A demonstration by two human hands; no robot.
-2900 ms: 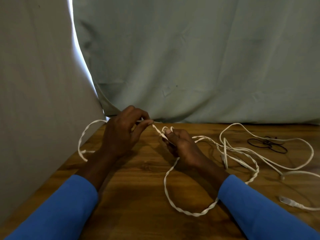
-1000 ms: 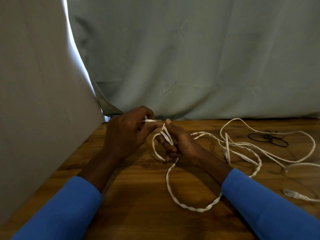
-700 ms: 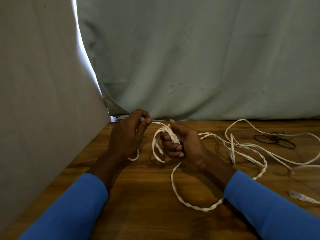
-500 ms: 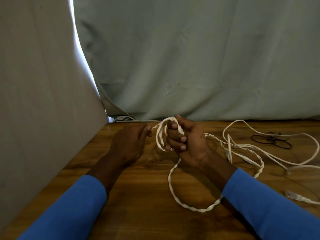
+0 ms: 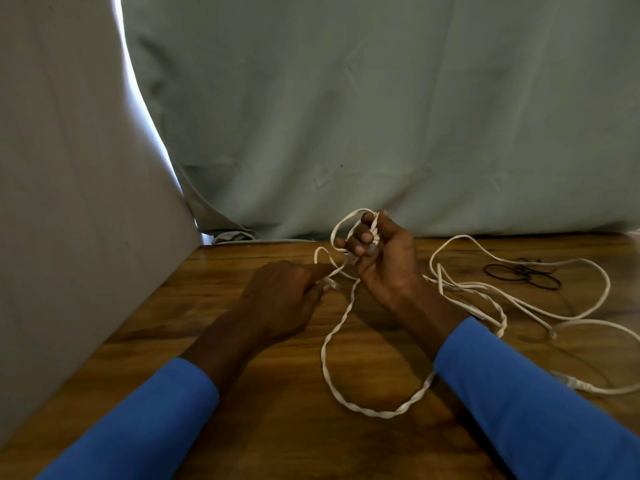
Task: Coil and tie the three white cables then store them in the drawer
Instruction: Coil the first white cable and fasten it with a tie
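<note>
1. Left hand [image 5: 280, 299] rests on the table [image 5: 277, 431], fingertips pinching the white cable [image 5: 324, 355].
2. Right hand [image 5: 388, 261], raised, grips the small coil: coiling is midway, and the next move is feeding another loop.
3. Other cables [image 5: 568, 261] lie loose.

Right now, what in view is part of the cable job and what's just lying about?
Job:
half-coiled white cable, looped on right hand, left hand pinching its end
loose white cables
black bands, likely the ties

Lying about:
grey cloth backdrop
wooden table, just the surface
No drawer visible.
</note>
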